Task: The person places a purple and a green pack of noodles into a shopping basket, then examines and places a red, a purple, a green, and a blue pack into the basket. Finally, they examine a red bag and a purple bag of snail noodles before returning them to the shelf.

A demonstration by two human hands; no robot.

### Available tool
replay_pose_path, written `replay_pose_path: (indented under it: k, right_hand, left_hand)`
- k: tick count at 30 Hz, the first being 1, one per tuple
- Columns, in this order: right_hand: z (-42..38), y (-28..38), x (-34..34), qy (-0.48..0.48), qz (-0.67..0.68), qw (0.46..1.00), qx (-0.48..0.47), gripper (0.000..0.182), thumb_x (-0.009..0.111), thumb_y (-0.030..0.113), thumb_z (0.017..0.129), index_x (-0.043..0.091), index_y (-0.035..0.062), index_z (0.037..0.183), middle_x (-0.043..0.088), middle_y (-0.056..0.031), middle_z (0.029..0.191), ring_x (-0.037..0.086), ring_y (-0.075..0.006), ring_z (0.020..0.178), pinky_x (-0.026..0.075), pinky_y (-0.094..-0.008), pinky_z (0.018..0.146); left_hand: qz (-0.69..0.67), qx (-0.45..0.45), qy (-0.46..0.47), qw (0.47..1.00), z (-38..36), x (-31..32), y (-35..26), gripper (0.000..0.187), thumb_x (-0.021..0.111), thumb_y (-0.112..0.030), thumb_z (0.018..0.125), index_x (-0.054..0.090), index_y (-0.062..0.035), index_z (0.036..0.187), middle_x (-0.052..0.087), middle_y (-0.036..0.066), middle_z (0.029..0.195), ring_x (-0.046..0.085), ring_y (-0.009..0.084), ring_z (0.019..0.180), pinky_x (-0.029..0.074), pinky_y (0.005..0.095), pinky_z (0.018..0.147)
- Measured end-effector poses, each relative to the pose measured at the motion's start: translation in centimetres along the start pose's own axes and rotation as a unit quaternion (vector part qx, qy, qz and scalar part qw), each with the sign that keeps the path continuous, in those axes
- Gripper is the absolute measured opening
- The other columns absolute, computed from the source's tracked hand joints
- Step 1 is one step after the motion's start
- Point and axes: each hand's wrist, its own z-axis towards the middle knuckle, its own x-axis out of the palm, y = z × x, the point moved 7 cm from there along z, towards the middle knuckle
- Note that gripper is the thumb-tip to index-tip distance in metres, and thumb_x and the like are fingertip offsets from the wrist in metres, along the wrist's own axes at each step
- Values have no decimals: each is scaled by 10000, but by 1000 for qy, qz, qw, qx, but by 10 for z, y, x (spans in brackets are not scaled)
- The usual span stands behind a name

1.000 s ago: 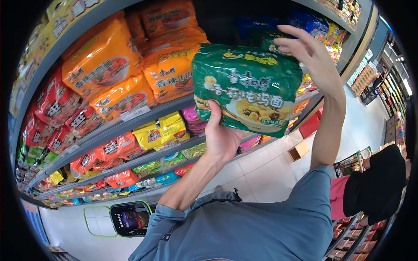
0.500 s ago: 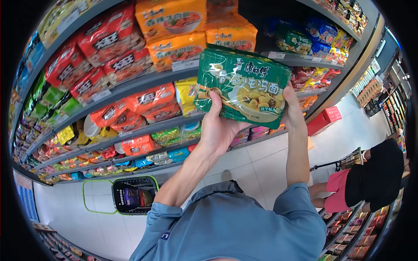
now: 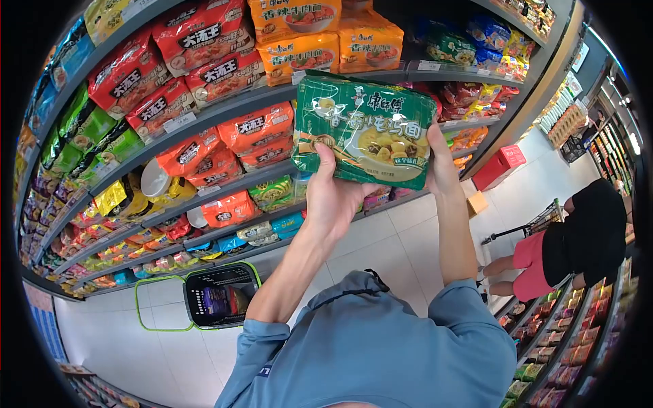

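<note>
A large green noodle pack (image 3: 364, 132) is held up in front of the shelves, its printed front facing me. My left hand (image 3: 333, 194) grips its lower left part, with the thumb on the front and the other fingers behind it. My right hand (image 3: 441, 160) holds the right edge, its fingers mostly hidden behind the pack. Orange noodle packs (image 3: 299, 58) stand on the shelf just behind and above it. Red noodle packs (image 3: 204, 37) lie to their left.
A black basket (image 3: 255, 272) with a green handle and a purple pack inside stands on the floor at the lower left. Another person (image 3: 578, 238) is at the right beside a cart (image 3: 541, 219). A red box (image 3: 500, 168) sits near the shelf end.
The green pack and both hands have shifted slightly left in view, still together. The shelves and basket appear farther right on the left side, while the person and red box appear slightly farther left.
</note>
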Motion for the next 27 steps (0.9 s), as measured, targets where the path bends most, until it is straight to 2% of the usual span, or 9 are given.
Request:
replay_pose_path:
  k: [5, 16, 18, 21, 25, 27]
  right_hand:
    - [-3, -2, 6, 3, -1, 1000, -2, 676, 563, 423, 885, 275, 73, 1387, 412, -68, 1340, 412, -176, 1217, 347, -328, 1006]
    - [-15, 2, -6, -12, -11, 1000, 9, 664, 591, 444, 861, 343, 46, 1333, 474, -70, 1277, 461, -173, 1165, 371, -321, 977]
    - [-14, 6, -8, -7, -22, 1000, -2, 678, 602, 447, 852, 344, 41, 1330, 476, -73, 1272, 462, -171, 1161, 375, -319, 972]
    - [-12, 13, -6, 1, -35, 999, -18, 702, 622, 452, 837, 344, 32, 1326, 478, -76, 1263, 460, -168, 1158, 374, -314, 970]
    - [-10, 17, -11, 12, -54, 998, -20, 726, 639, 453, 824, 340, 22, 1326, 476, -73, 1258, 446, -161, 1167, 350, -308, 986]
    - [-7, 18, -14, 9, -55, 998, -26, 738, 645, 456, 817, 338, 19, 1327, 473, -73, 1259, 445, -160, 1166, 346, -306, 988]
  left_hand:
    - [10, 17, 4, 1000, -7, 3, -8, 662, 336, -509, 929, 262, -10, 1358, 354, 170, 1379, 367, 343, 1271, 351, 582, 1001]
    - [17, 11, 13, 1000, -6, 1, 4, 678, 338, -513, 927, 254, 2, 1360, 357, 173, 1378, 381, 352, 1260, 364, 580, 990]
    - [23, 1, 39, 999, -4, 7, 6, 677, 343, -535, 918, 232, -61, 1389, 322, 151, 1411, 333, 329, 1299, 328, 563, 1021]
    - [22, 3, 40, 999, 1, 7, 9, 675, 354, -531, 917, 234, -66, 1390, 322, 147, 1412, 331, 330, 1299, 325, 565, 1023]
    - [25, 16, 17, 999, 7, 3, 13, 679, 351, -520, 921, 262, -12, 1362, 362, 157, 1380, 371, 336, 1270, 352, 561, 1002]
    - [34, 6, 28, 999, 10, 2, 18, 687, 365, -540, 911, 232, -71, 1395, 321, 141, 1415, 330, 328, 1300, 316, 565, 1028]
